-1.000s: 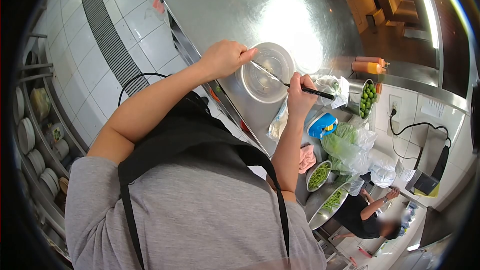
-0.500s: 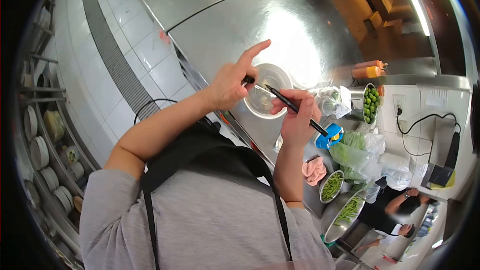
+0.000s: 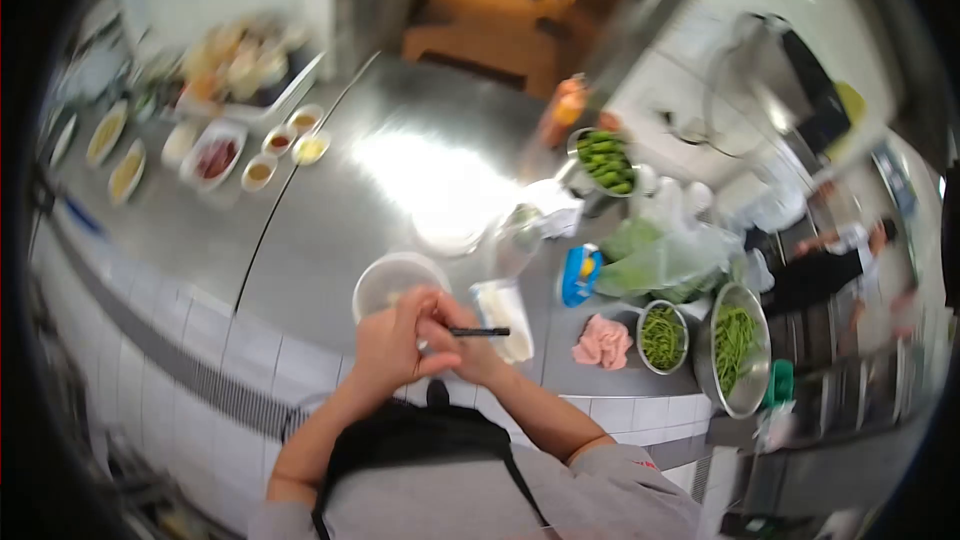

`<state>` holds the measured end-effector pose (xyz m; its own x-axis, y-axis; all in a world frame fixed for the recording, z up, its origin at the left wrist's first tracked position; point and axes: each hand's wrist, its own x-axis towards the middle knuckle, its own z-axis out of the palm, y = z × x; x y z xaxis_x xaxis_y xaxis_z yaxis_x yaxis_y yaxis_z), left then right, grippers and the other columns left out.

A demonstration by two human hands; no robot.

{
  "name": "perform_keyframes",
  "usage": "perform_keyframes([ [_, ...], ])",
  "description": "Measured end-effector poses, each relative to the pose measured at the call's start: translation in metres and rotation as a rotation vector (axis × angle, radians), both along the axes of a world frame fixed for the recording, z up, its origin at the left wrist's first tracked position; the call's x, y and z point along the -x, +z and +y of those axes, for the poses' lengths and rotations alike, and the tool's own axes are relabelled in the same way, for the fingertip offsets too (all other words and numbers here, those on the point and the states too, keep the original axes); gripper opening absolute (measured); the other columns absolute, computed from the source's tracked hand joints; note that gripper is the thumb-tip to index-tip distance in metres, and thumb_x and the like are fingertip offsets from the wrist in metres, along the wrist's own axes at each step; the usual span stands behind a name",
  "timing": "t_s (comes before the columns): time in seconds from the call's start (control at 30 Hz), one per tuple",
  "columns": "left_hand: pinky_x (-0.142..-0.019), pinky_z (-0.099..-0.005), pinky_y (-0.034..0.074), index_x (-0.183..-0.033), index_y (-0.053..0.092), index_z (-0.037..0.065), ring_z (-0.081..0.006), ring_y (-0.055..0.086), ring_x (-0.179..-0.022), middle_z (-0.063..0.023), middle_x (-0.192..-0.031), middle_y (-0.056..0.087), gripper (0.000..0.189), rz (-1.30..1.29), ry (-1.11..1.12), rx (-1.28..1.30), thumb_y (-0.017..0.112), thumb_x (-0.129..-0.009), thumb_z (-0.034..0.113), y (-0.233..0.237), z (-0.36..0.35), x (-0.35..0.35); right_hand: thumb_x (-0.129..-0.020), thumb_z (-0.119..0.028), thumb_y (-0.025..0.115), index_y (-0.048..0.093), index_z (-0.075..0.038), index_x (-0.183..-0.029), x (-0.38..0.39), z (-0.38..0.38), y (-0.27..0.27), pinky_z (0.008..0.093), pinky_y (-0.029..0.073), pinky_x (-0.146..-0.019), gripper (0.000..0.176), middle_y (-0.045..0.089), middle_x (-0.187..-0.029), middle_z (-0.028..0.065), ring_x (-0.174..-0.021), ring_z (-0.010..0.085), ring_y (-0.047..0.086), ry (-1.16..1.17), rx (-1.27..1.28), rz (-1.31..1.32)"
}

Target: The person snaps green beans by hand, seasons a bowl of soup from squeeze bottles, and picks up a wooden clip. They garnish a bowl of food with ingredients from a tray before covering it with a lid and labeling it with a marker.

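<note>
Just in front of my apron, my left hand [image 3: 393, 345] and my right hand [image 3: 465, 348] are pressed together. A black marker [image 3: 482, 332] is gripped in my right hand, and its rear end sticks out to the right. My left fingers are curled against the right hand; the marker cap seen in them earlier is now hidden. Right behind my hands a round clear plastic container [image 3: 362, 285] stands on the steel table. A white and clear packet [image 3: 510, 325] lies beside my right hand. Motion blur softens the fingers.
A blue pack [image 3: 580, 275], a pink cloth [image 3: 602, 342] and bowls of green beans [image 3: 662, 338] [image 3: 735, 348] stand to the right. Behind them are a pot of limes [image 3: 605, 162] and orange bottles [image 3: 565, 110]. Small sauce cups [image 3: 258, 173] sit left; a co-worker [image 3: 825, 265] stands far right.
My hands, apart before with the marker's tip bared and the cap in my left hand, have come together. The camera view has turned, so the left side of the table now shows.
</note>
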<state>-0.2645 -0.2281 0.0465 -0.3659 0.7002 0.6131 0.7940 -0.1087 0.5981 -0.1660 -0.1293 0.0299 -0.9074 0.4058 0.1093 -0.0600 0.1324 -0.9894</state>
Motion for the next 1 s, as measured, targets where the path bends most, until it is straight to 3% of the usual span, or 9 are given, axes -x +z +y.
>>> perform_keyframes([
  [0.17, -0.061, -0.0340, 0.045, -0.118, 0.040, 0.002, -0.0254, 0.056, -0.071, -0.0120, -0.087, 0.057, 0.077, 0.014, -0.036, 0.248, 0.063, -0.066, 0.053, 0.021, 0.020, -0.004, -0.075, 0.004, 0.058, 0.056, -0.001, -0.089, -0.059, 0.044, 0.048, 0.0251, 0.047, -0.057, 0.015, 0.057, -0.083, 0.0074, -0.069, 0.0136, 0.058, -0.182, 0.079, 0.105],
  [0.23, -0.070, -0.0338, 0.043, -0.125, 0.037, 0.003, -0.0253, 0.052, -0.080, -0.0122, -0.088, 0.054, 0.071, -0.076, -0.044, 0.164, 0.068, -0.069, 0.033, 0.021, 0.028, -0.006, -0.075, 0.001, 0.060, 0.056, -0.001, -0.086, -0.085, 0.079, 0.061, 0.0255, 0.046, -0.056, 0.012, 0.060, -0.079, 0.0061, -0.057, 0.0116, 0.057, -0.440, -0.123, 0.346],
  [0.3, -0.068, -0.0329, 0.043, -0.119, 0.043, 0.004, -0.0244, 0.052, -0.077, -0.0115, -0.087, 0.054, 0.059, -0.138, 0.016, 0.148, 0.067, -0.070, 0.027, 0.018, 0.025, -0.004, -0.079, 0.001, 0.053, 0.054, -0.001, -0.091, -0.126, 0.131, 0.114, 0.0252, 0.046, -0.060, 0.012, 0.060, -0.082, 0.0103, -0.068, 0.0179, 0.059, -0.671, -0.481, 0.684],
  [0.33, -0.067, -0.0321, 0.043, -0.114, 0.049, 0.005, -0.0235, 0.052, -0.075, -0.0108, -0.086, 0.054, 0.048, -0.213, 0.085, 0.142, 0.065, -0.072, 0.022, 0.015, 0.021, 0.000, -0.082, -0.003, 0.051, 0.053, 0.001, -0.091, -0.144, 0.160, 0.137, 0.0244, 0.044, -0.062, 0.011, 0.058, -0.082, 0.0098, -0.074, 0.0178, 0.056, -0.908, -0.128, 0.879],
  [0.37, -0.067, -0.0321, 0.043, -0.114, 0.049, 0.005, -0.0235, 0.052, -0.075, -0.0108, -0.086, 0.054, 0.048, -0.216, 0.093, 0.149, 0.065, -0.072, 0.022, 0.008, 0.017, 0.007, -0.086, -0.011, 0.051, 0.053, 0.002, -0.096, -0.165, 0.187, 0.169, 0.0232, 0.042, -0.063, 0.017, 0.057, -0.082, 0.0083, -0.072, 0.0136, 0.052, -1.121, -0.859, 0.739],
  [0.5, -0.054, -0.0277, 0.038, -0.080, 0.055, 0.001, -0.0160, 0.049, -0.060, -0.0081, -0.069, 0.053, 0.013, -0.326, 0.239, 0.201, 0.059, -0.078, 0.014, -0.022, -0.017, 0.026, -0.089, -0.015, 0.048, 0.052, 0.003, -0.104, -0.203, 0.307, 0.254, 0.0221, 0.043, -0.065, 0.023, 0.057, -0.090, 0.0081, -0.076, 0.0104, 0.054, -1.198, -1.145, 0.783],
  [0.73, -0.045, -0.0255, 0.029, -0.064, 0.050, -0.003, -0.0074, 0.035, -0.051, -0.0023, -0.050, 0.044, 0.030, -0.549, 0.507, 0.231, 0.057, -0.081, 0.021, -0.038, -0.059, 0.028, -0.089, -0.028, 0.044, 0.055, -0.011, -0.109, -0.212, 0.458, 0.288, 0.0364, 0.042, -0.079, 0.029, 0.057, -0.098, 0.0126, -0.090, 0.0283, 0.054, -1.261, -2.118, 0.158],
  [0.8, -0.046, -0.0244, 0.031, -0.068, 0.052, -0.002, -0.0075, 0.038, -0.053, -0.0019, -0.054, 0.047, 0.029, -0.615, 0.554, 0.283, 0.057, -0.082, 0.023, -0.059, -0.068, 0.028, -0.090, -0.041, 0.036, 0.055, -0.021, -0.112, -0.225, 0.515, 0.265, 0.0401, 0.043, -0.080, 0.036, 0.054, -0.104, 0.0131, -0.093, 0.0305, 0.052, -1.515, -1.985, -0.277],
  [1.0, -0.055, -0.0231, 0.043, -0.091, 0.054, 0.004, -0.0094, 0.050, -0.066, -0.0031, -0.079, 0.054, 0.025, -1.264, 0.490, 0.165, 0.056, -0.082, 0.027, -0.085, -0.056, -0.006, -0.090, -0.047, 0.025, 0.054, -0.020, -0.114, -0.217, 0.505, 0.261, 0.0426, 0.041, -0.081, 0.047, 0.051, -0.112, 0.0134, -0.097, 0.0312, 0.053, -1.556, -1.700, -0.304],
])
